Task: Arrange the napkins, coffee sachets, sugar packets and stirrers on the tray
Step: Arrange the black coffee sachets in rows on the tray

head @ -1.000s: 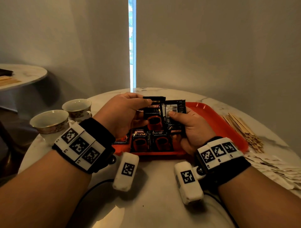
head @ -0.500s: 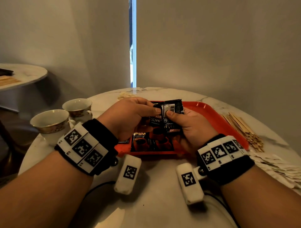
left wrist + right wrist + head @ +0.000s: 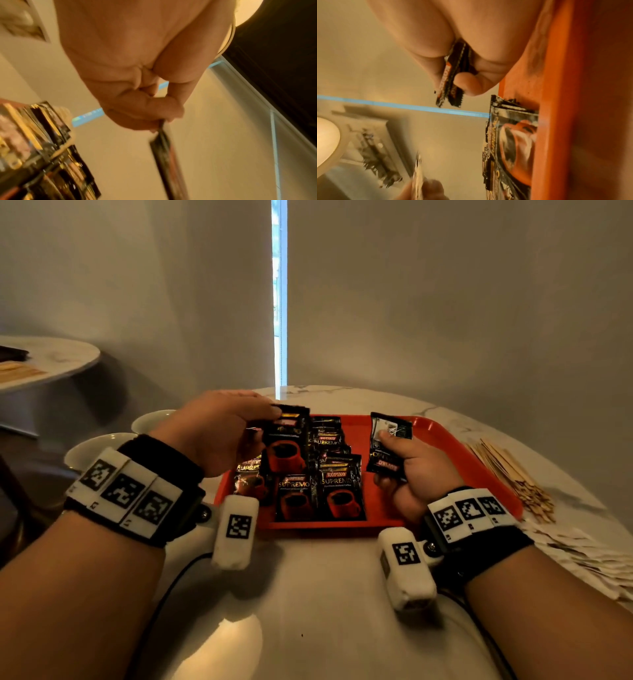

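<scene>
Head view | left hand (image 3: 219, 433) is pinching one coffee sachet (image 3: 286, 440) by its top edge over the red tray's (image 3: 445, 440) left part | right hand (image 3: 409, 470) is gripping a small stack of sachets (image 3: 388, 445), back side up, above tray centre | more sachets (image 3: 322, 484) are lying overlapped on tray | wooden stirrers (image 3: 510, 474) and paper packets (image 3: 582, 553) are sitting on marble table (image 3: 325, 611), right of tray.

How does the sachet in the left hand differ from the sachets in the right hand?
The left hand pinches one sachet by its top edge, printed cup facing the camera; the right hand holds its sachets showing the barcode back. The left one hangs over the sachets lying on the tray; the right ones are over bare tray. All are black coffee sachets.
</scene>
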`<state>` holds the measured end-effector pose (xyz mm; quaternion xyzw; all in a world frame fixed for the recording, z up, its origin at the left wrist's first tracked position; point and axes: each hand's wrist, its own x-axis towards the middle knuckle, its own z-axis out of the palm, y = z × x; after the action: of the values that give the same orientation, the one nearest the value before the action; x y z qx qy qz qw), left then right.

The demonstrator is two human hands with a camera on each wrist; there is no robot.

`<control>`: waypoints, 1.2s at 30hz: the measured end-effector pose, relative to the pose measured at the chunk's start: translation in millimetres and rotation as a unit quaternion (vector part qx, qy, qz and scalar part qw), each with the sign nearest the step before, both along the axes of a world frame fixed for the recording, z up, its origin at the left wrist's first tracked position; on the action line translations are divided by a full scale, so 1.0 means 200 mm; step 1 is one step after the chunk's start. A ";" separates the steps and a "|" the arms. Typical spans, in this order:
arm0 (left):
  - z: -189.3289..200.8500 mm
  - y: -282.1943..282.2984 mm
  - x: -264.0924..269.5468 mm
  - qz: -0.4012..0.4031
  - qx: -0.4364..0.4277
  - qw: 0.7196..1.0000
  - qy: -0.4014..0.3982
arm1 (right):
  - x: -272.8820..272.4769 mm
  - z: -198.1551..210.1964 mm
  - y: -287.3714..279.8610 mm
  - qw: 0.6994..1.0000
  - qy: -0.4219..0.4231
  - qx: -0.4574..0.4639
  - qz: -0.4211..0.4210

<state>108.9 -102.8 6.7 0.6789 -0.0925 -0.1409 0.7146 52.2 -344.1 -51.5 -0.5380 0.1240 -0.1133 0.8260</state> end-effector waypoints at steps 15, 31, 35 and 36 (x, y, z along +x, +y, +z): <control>-0.09 0.11 0.11 0.001 0.246 0.966 0.077 | 0.03 -0.04 -0.03 0.999 0.028 0.010 0.012; -0.07 0.11 0.07 0.028 0.272 0.960 0.067 | 0.01 -0.02 -0.02 0.999 0.026 0.015 0.014; -0.06 0.11 0.06 0.037 0.277 0.959 0.055 | 0.02 -0.03 -0.02 1.000 0.025 0.012 0.006; -0.06 0.11 0.06 0.038 0.278 0.958 0.053 | 0.02 -0.03 -0.02 1.000 0.023 0.012 0.007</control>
<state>121.5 -80.3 -5.3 0.8453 0.0140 -0.1695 0.5066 56.2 -347.3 -57.1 -0.5313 0.1409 -0.0936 0.8301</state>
